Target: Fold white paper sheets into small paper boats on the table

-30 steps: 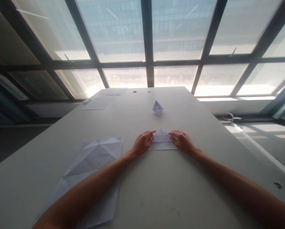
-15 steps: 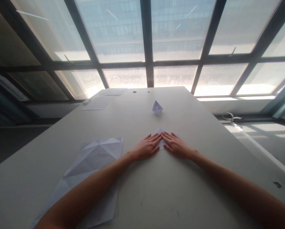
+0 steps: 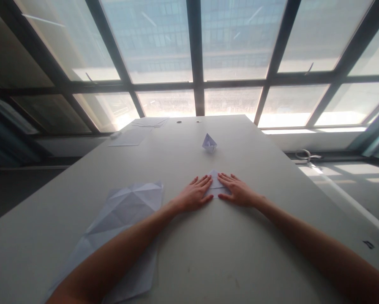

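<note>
Both hands, the left hand (image 3: 194, 195) and right hand (image 3: 236, 191), are pressing flat and grasping nothing on the folded paper (image 3: 215, 184) mid-table (image 3: 208, 253), apparently creasing it; sharpening the crease likely needs firm outward strokes.

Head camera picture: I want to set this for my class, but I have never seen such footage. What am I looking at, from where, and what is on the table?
A person wears one camera on the head, looking forward and down along both bare arms. The left hand and right hand lie flat, fingers spread, pressing a small folded white paper onto the grey table. Nothing is gripped. Beyond them stands a finished paper boat. By the left arm lies a large creased sheet; more flat sheets sit at the far edge, below big windows.
</note>
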A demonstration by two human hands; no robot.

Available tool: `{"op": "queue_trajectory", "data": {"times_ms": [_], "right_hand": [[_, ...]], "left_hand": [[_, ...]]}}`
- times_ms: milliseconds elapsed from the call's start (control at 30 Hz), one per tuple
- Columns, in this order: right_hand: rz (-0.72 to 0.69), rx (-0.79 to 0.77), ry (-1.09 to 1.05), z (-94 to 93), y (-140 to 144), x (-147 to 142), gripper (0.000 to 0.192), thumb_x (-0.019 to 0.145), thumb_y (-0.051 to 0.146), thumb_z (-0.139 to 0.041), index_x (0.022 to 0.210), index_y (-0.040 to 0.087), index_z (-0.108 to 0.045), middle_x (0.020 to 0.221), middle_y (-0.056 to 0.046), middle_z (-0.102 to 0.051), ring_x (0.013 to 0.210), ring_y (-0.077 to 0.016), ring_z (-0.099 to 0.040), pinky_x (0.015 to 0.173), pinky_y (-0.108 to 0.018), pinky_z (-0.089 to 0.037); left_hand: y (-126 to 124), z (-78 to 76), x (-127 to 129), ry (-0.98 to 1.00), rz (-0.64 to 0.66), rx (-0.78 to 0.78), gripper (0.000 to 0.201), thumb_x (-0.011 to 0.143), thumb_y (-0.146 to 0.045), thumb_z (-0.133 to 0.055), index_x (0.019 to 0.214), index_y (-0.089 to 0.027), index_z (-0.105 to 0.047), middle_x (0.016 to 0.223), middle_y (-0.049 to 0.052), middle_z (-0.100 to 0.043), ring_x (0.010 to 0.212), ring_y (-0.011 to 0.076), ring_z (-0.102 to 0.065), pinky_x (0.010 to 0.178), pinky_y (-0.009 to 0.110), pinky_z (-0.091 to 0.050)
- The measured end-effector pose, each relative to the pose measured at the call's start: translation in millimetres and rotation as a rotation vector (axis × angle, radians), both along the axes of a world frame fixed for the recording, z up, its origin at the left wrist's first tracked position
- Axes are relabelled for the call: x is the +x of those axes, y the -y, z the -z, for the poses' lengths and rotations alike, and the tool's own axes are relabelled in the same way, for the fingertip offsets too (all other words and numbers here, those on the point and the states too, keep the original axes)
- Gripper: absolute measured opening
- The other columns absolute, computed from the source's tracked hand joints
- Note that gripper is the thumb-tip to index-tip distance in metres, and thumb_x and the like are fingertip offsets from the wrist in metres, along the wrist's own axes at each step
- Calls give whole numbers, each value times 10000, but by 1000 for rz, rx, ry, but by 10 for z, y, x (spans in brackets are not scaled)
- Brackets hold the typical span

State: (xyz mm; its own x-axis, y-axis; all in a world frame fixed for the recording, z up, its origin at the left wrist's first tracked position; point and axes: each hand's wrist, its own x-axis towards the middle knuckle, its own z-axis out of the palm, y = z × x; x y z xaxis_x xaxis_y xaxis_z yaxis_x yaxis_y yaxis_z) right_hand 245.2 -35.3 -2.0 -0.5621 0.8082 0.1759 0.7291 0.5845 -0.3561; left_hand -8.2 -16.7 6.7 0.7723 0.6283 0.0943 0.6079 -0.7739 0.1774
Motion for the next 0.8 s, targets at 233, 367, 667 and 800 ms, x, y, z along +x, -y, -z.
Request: {"op": "queue_trajectory", "data": {"times_ms": [233, 367, 667, 800], "right_hand": [[7, -34, -13, -32, -32, -4, 759, 876, 542, -575, 1493, 153, -362, 1548, -140, -311, 1436, -271, -286, 1170, -493, -217], [12, -32, -52, -29, -42, -15, 753, 852, 507, -628, 1480, 165, -391, 1527, -147, -355, 1419, -276, -323, 1164, -492, -236], [51, 17, -106, -91, 13, -48, 656, 817, 446, -693, 1408, 224, -510, 1426, -108, -516, 1336, -292, -457, 1129, -458, -335], [78, 33, -112, -104, 32, -58, 594, 825, 457, -684, 1370, 258, -555, 1386, -81, -562, 1313, -295, -485, 1100, -442, -381]], "left_hand": [[-23, 19, -3, 5, -9, -16, 697, 970, -572, -354, 1533, -175, -245, 1601, 111, -163, 1480, 238, -167, 1195, 417, -124], [-36, 11, -10, 28, -16, -44, 704, 960, -567, -397, 1530, -179, -256, 1593, 111, -197, 1476, 231, -187, 1197, 425, -138], [-45, -33, 0, 189, -78, -96, 638, 875, -463, -621, 1443, -234, -444, 1476, 79, -459, 1385, 247, -402, 1172, 449, -263], [-35, -39, 15, 234, -109, -114, 548, 867, -434, -637, 1378, -270, -530, 1411, 43, -539, 1346, 248, -458, 1162, 439, -292]]}}
